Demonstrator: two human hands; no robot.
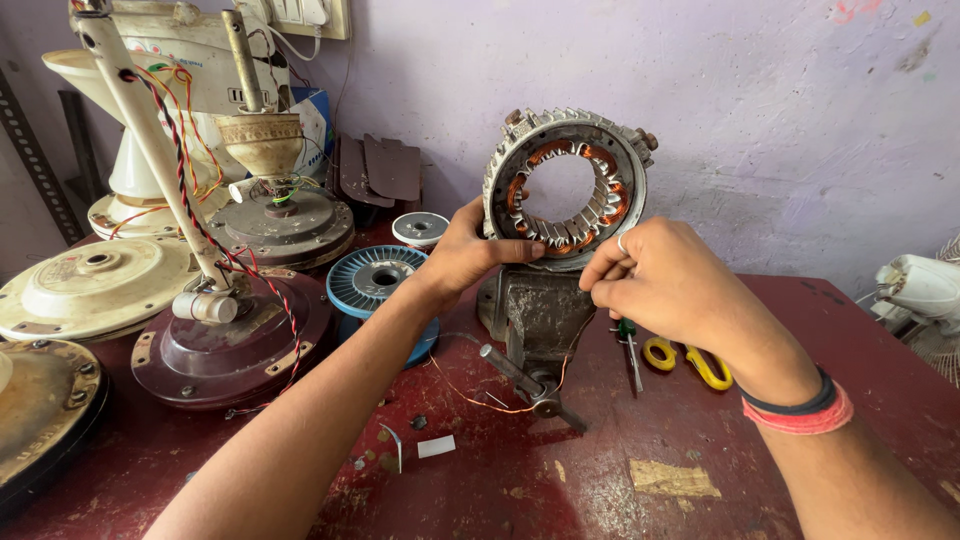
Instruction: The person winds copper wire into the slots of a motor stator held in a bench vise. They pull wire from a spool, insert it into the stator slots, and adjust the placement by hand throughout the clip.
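A person is working at a dark red workbench [700, 420] set against a pale purple wall. A ring-shaped fan motor stator [566, 182], with copper windings around its inner edge, is standing upright, clamped in a small grey bench vise [540, 315] near the middle of the bench. The left hand [468, 250] is gripping the stator's lower left rim, with the thumb lying across the front and the fingers curling behind it. The right hand [655, 275] is sitting just beside the stator's lower right edge, its fingertips pinching together at the windings; whether anything is held between them is too small to tell. A thin copper wire [480, 395] is trailing over the bench below the vise. A blue wire spool [380, 285] is sitting just left of the vise, and yellow-handled scissors [690, 362] and a green screwdriver [630, 345] are lying to its right. Ceiling fan housings [225, 335] are crowding the left side of the bench.
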